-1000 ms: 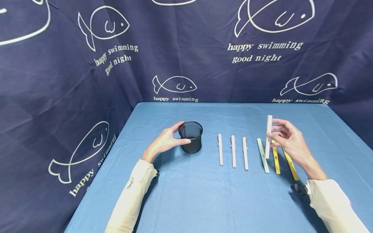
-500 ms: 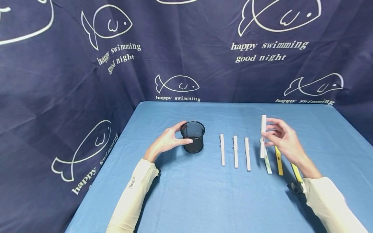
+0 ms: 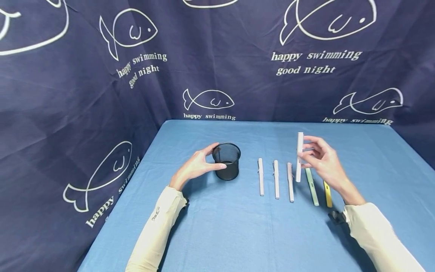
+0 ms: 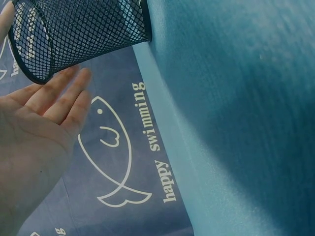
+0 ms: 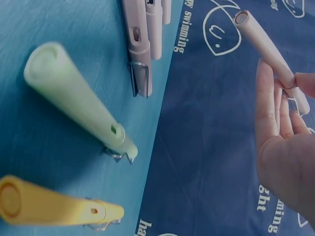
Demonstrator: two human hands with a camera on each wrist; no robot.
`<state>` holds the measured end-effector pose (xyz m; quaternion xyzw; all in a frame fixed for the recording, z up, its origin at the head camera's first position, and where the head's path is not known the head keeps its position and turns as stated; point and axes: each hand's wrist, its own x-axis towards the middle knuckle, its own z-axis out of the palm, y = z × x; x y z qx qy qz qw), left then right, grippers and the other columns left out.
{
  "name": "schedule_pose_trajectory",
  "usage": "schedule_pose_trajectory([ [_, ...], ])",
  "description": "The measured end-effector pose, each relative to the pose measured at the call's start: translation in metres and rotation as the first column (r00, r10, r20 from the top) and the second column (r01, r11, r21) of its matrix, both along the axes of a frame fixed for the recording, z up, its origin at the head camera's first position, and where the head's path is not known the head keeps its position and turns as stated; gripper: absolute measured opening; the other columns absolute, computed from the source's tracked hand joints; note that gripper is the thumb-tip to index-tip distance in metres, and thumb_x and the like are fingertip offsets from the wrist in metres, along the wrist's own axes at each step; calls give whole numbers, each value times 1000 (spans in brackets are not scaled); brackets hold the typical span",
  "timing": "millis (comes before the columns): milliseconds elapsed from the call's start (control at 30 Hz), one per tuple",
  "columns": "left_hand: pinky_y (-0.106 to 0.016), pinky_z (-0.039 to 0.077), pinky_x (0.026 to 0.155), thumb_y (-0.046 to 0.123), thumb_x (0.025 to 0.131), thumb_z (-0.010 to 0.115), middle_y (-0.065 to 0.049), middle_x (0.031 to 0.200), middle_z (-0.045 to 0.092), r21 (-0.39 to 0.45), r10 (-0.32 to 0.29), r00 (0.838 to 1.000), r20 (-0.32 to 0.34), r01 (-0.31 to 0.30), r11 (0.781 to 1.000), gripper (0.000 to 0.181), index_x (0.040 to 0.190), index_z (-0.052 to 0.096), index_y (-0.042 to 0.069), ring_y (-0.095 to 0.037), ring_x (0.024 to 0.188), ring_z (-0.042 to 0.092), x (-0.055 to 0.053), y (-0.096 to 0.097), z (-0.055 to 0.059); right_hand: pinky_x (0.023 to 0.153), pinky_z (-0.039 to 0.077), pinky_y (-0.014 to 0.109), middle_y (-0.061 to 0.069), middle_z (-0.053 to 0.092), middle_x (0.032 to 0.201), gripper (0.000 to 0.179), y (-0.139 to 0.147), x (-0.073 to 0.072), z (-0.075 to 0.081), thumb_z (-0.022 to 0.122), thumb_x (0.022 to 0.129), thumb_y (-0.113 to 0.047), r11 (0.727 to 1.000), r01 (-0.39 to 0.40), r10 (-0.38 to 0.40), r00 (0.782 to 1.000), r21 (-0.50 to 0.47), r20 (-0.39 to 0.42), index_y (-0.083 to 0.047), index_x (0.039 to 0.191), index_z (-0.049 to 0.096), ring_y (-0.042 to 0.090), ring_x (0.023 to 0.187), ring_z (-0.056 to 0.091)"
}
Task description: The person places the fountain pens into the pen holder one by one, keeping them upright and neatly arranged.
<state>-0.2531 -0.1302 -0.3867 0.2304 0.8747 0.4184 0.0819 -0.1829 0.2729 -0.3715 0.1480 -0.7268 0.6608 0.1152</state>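
Observation:
My left hand holds a black mesh pen holder from its left side, thumb across the front and fingers behind the rim. In the left wrist view the fingers lie along the mesh wall. My right hand pinches a pale pink capped pen between thumb and fingertips, upright above the table. The right wrist view shows the clip of this held pen near the thumb. Three pale pens lie in a row between the hands, the nearest to my right hand being one pen.
Below my right hand lie a green pen and a yellow pen, the latter partly hidden by the hand. A blue cloth covers the table. Dark blue curtains with white fish drawings stand behind and at the left.
My right hand has moved left with the upright pen, from over the green and yellow pens to beside the row of pale pens. The left hand keeps its place at the pen holder.

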Motion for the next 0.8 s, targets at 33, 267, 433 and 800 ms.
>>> schedule_pose_trajectory([
  [33, -52, 37, 114, 56, 85, 80, -8, 157, 47, -1, 1, 1000, -1, -1, 1000, 93, 161, 39, 22, -27, 144, 44, 0, 0, 0, 63, 60, 29, 2, 64, 102, 43, -1, -1, 0, 64, 96, 11, 1000, -1, 1, 1000, -2, -3, -9, 134, 59, 10, 82, 68],
  [267, -52, 38, 113, 56, 85, 80, -8, 156, 48, -3, 3, 1000, -11, -3, 1000, 92, 161, 40, 23, -27, 144, 44, 1, 0, 0, 62, 60, 29, 2, 64, 102, 44, -10, -4, -1, 63, 95, 14, 1000, -18, 18, 999, -13, -30, -5, 134, 58, 9, 83, 68],
  [433, -51, 38, 113, 57, 84, 80, -9, 156, 48, -8, 9, 1000, -6, -9, 1000, 93, 161, 40, 23, -26, 143, 45, 2, 0, 0, 62, 60, 29, 3, 65, 102, 46, -17, -7, -1, 63, 94, 15, 998, -32, 30, 999, -53, -39, -4, 135, 58, 10, 84, 68],
  [800, -50, 38, 113, 58, 84, 80, -9, 156, 49, -7, 12, 1000, -4, -12, 1000, 93, 161, 40, 25, -24, 144, 44, 2, 0, 0, 63, 60, 28, 3, 64, 102, 46, -32, -12, 2, 64, 94, 14, 998, -42, 40, 998, -49, -48, -2, 137, 56, 10, 82, 68],
])
